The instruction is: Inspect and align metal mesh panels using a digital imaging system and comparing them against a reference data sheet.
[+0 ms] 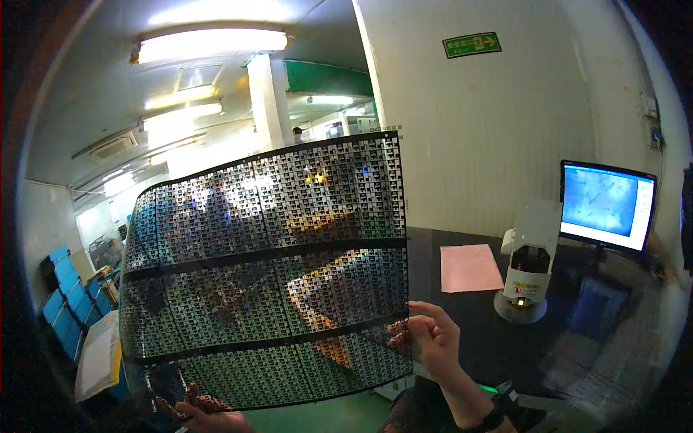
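A large, see-through film sheet [274, 258] with a dense black grid pattern and dark bands is held up in front of me, slightly bowed. My right hand [436, 340] pinches its right edge near the lower corner, some fingers showing through behind the film. At the bottom left, my left hand [206, 417] grips the lower edge, with its fingertips visible through the sheet. A dark band circles my right wrist.
To the right, a dark glossy table [473, 325] carries a pink sheet [471, 268], a white inspection device [528, 278] with a round base, and a monitor [608, 206] with a blue picture. Blue panels [65, 296] and a pale board [99, 359] stand at far left.
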`<state>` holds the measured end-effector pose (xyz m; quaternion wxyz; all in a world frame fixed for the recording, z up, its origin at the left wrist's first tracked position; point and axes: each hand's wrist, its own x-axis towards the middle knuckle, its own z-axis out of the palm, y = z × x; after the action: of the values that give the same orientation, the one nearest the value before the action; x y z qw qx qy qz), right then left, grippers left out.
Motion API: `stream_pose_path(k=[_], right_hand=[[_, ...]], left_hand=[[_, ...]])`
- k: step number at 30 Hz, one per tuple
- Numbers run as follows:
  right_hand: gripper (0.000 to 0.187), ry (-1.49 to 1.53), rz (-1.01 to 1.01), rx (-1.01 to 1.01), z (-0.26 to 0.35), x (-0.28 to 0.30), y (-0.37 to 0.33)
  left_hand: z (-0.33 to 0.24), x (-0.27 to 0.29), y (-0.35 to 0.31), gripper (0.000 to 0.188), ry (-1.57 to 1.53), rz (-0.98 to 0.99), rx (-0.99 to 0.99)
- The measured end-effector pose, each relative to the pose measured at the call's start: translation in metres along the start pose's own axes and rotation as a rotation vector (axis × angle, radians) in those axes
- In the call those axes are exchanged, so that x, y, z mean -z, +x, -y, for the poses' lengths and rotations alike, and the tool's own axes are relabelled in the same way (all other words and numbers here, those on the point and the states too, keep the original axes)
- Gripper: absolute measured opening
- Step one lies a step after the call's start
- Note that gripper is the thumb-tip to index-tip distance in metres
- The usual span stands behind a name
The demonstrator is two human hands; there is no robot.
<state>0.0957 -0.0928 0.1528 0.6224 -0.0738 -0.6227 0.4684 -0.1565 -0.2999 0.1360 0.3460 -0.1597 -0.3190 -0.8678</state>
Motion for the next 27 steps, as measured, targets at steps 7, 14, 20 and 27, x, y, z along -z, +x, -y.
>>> stream_pose_path(k=[7,14,20,27], right_hand=[[0.025,0.088,-0.049,0.013,0.013,-0.005,-0.005],[0.029,-0.007,-0.043,0.006,0.011,0.001,-0.014],[0.036,-0.154,-0.213,0.058,0.040,0.058,-0.060],[0.042,-1.842,0.005,0.155,0.144,0.238,-0.233]], left_hand=[[-0.004,-0.004,0.006,0.034,-0.079,-0.061,-0.053],[0.014,0.009,0.005,0.032,-0.082,-0.087,0.090],[0.052,0.030,-0.021,0.041,-0.186,0.266,0.527],[0.048,-0.017,-0.075,0.021,-0.063,0.817,0.988]])
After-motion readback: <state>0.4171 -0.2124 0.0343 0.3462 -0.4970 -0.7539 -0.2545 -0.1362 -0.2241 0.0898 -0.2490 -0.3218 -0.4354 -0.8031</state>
